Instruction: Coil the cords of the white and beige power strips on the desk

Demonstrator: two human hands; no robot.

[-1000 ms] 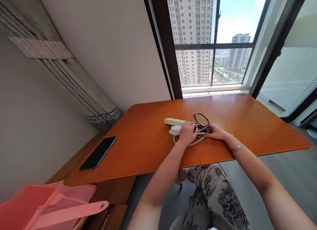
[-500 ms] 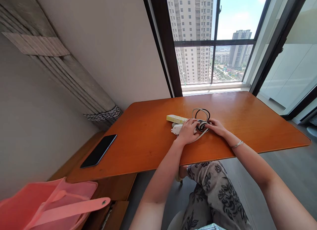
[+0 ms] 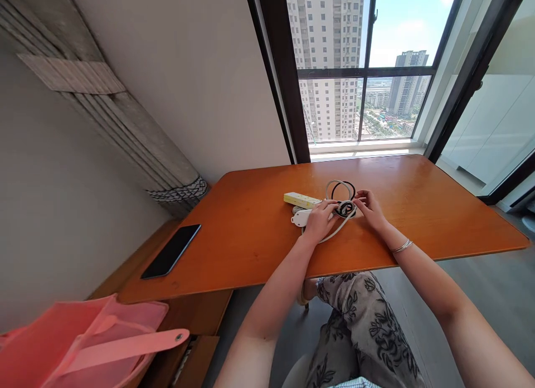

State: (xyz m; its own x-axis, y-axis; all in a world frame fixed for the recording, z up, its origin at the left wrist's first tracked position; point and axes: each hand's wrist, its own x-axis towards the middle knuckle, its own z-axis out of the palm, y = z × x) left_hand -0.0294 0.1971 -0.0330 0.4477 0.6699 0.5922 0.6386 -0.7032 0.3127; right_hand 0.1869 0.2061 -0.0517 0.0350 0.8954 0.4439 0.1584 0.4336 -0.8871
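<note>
Fingers (image 3: 361, 199) of right hand (image 3: 373, 213) now up at cable coil (image 3: 345, 209), off table (image 3: 422, 209)

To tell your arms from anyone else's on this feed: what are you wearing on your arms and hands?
Both arms are bare, with no sleeves in view and no gloves. The left hand wears nothing visible. The right hand has a thin silver metal bangle at its wrist.

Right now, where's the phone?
Head view: the phone lies flat on the left end of the table, near its edge, well left of the left hand and the cable bundle, beyond the pink bag.
</note>
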